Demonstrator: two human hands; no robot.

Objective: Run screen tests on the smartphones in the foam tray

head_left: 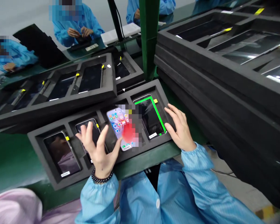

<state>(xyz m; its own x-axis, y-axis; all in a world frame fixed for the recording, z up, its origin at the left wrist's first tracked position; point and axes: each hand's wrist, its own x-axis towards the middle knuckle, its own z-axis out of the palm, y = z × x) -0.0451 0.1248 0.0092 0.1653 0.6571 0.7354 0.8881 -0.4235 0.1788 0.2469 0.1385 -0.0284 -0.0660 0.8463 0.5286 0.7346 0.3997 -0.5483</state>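
Light fingertips suit the lit phone point(115, 124), third from the foam tray's point(67, 181) left edge, with the left hand point(102, 155) spread wide, thumb at its side, and the right hand point(183, 133) loosely open by the tray's right edge, both gripping nothing.

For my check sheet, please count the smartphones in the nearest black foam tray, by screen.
Colourful icon-screen phone: 1
Green-striped dark-screen phone: 1
Plain dark-screen phones, far left and partly behind the left hand: 2
Total: 4
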